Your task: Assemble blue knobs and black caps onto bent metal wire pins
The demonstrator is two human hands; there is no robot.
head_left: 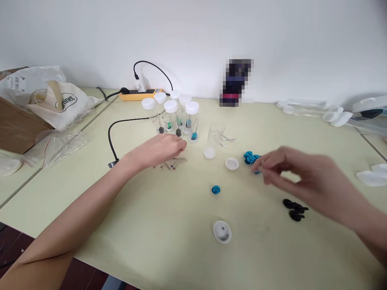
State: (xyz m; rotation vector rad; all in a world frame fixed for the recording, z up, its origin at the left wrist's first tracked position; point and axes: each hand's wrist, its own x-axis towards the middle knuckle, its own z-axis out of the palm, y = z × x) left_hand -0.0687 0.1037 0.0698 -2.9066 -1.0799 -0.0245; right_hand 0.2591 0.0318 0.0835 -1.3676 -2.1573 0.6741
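My left hand (165,147) is closed, its fingertips curled down just above a bunch of thin bent metal wires (173,164) with small coloured tips. Whatever it pinches is hidden. Slightly blurred, my right hand (302,177) has thumb and forefinger pinched together beside a pile of blue wheel-like plastic pieces (249,157). Something small and pale may be between those fingers. One blue piece (215,189) lies alone between the hands. Near it are an upturned white cap (232,163) and a white dish (222,232) with tiny dark bits inside.
Several capped clear tubes (192,121) stand behind my left hand, with parts inside. An uncapped clear tube (214,139) stands beside more bent wires (226,139). Black pieces (294,209) lie at right. A yellow power strip (142,95), cables and bags (66,100) occupy the back left.
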